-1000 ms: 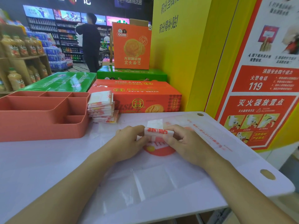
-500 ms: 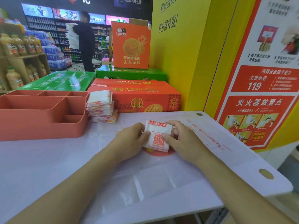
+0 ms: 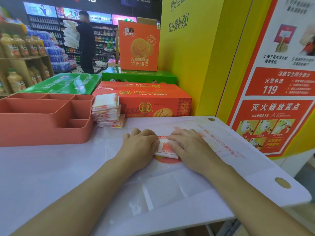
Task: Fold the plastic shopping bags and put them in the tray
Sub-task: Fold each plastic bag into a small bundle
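A small folded white bag with red print and a QR code (image 3: 164,148) lies flat on the white table, on top of unfolded flat bags (image 3: 213,142). My left hand (image 3: 139,144) presses its left side with flat fingers. From the other side my right hand (image 3: 188,146) presses its right part, fingers laid flat across it. A stack of folded bags (image 3: 106,110) stands beside the terracotta divided tray (image 3: 46,132) at the left; no bags show in its compartments.
Orange and green cartons (image 3: 144,99) sit behind the table. A yellow pillar with a red fire-safety poster (image 3: 276,92) bounds the right side. A person (image 3: 86,41) stands by distant shelves. The table edge (image 3: 170,225) runs near me.
The folded packet was held up between both hands, then flipped over and laid down; both hands now press it flat on the table.
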### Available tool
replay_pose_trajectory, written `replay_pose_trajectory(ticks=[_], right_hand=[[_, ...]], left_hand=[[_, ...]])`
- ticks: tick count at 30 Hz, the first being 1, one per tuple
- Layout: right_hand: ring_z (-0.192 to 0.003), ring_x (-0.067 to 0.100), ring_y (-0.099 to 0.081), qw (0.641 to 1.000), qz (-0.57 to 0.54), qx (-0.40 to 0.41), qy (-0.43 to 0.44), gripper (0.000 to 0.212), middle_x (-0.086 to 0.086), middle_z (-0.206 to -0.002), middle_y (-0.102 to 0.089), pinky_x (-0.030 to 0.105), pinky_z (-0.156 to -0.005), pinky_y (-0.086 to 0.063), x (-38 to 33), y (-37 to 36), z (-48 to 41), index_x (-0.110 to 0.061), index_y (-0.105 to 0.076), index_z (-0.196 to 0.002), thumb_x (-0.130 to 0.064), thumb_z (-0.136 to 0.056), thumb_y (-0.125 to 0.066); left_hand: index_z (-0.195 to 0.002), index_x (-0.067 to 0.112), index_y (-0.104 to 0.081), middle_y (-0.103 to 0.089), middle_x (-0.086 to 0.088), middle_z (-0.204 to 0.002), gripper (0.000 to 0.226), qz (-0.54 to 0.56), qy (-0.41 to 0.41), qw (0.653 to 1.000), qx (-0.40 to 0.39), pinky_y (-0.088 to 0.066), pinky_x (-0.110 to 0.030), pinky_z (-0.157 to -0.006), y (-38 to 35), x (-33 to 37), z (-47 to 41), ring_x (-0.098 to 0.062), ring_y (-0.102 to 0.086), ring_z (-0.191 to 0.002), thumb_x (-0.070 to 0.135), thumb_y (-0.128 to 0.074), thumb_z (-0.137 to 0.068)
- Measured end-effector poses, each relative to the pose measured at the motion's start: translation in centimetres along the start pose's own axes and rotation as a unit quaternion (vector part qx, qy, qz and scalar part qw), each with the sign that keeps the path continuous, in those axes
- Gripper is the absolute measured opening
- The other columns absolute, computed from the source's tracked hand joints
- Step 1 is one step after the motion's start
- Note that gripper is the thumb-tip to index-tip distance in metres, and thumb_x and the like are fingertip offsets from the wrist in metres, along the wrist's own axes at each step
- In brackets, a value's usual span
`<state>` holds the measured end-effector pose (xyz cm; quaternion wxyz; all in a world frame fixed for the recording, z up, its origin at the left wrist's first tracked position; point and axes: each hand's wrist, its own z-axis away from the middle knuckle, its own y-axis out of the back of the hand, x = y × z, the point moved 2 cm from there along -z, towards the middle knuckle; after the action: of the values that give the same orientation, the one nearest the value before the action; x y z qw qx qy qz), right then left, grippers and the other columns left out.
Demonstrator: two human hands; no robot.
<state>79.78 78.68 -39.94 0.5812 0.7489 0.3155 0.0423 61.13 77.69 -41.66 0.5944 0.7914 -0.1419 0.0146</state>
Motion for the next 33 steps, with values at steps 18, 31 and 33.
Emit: replay_pose_trajectory(ticks=[18, 31, 33], right_hand=[[-0.157, 0.015, -0.001, 0.981, 0.109, -0.162, 0.008, 0.055, -0.012, -0.170, -0.004, 0.036, -0.126, -0.004, -0.3, -1.1, 0.6, -0.032, -0.015, -0.162, -0.045, -0.109, -0.023], [-0.108, 0.005, -0.055, 0.995, -0.051, -0.001, 0.087, 0.029, -0.016, -0.119, -0.069, 0.023, -0.094, -0.041, -0.6, 0.3, 0.6, -0.033, -0.067, -0.125, -0.039, -0.106, -0.045], [-0.101, 0.007, -0.059, 0.993, -0.110, 0.027, 0.041, 0.026, -0.011, -0.111, -0.071, 0.015, -0.086, -0.042, -0.3, 0.8, 0.5, -0.028, -0.069, -0.119, -0.034, -0.107, -0.047]], left_hand=[[-0.128, 0.031, -0.049, -0.045, 0.018, -0.145, 0.071, -0.129, -0.017, 0.991, -0.038, -0.024, -0.041, -0.085, -0.6, 0.2, 0.2, -0.023, -0.038, -0.127, 0.057, 0.006, -0.092], [-0.119, 0.041, -0.061, -0.056, 0.025, -0.112, 0.066, 0.106, 0.004, 0.990, -0.089, -0.017, -0.039, -0.098, 1.9, -1.5, 0.2, -0.011, -0.029, -0.128, 0.083, -0.025, -0.082], [-0.112, 0.035, -0.062, -0.062, 0.021, -0.106, 0.066, 0.108, -0.013, 0.992, -0.066, -0.019, -0.037, -0.094, 2.0, -1.8, 0.2, -0.010, -0.032, -0.121, 0.084, -0.038, -0.075]])
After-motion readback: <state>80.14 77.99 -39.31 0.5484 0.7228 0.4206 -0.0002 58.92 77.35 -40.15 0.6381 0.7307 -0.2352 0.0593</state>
